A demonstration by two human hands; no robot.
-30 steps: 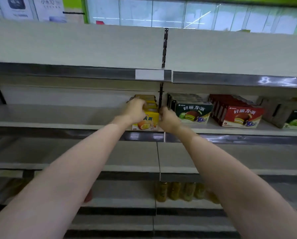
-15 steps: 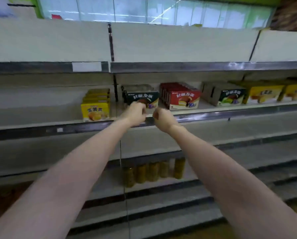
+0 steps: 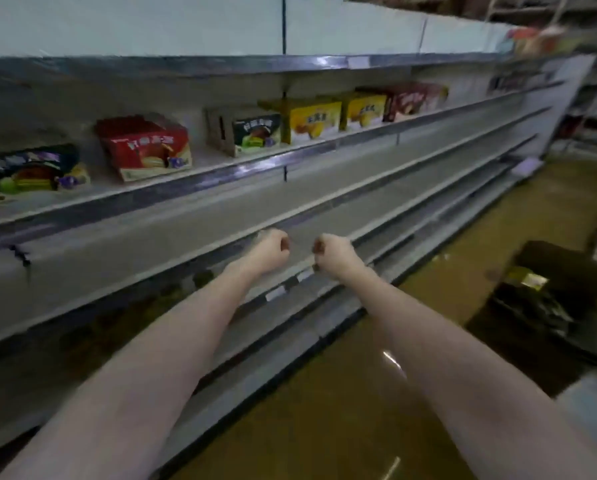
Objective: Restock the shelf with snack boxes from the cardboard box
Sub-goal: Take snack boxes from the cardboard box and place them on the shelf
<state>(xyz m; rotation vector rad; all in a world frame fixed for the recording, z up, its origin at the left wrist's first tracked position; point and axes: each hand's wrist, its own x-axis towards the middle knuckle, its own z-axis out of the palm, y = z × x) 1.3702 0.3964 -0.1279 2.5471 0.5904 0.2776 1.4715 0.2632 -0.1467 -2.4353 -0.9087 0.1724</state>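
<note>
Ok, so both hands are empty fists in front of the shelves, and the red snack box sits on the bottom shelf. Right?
Not quite. In the head view the left hand and right hand are empty fists, but the red snack box sits on the upper stocked shelf, not the bottom one.

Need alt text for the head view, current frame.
Both hands, left and right, are curled into fists holding nothing, in front of bare lower shelves. Above, a shelf carries a row of snack boxes. A dark, blurred box sits on the floor at right.
</note>
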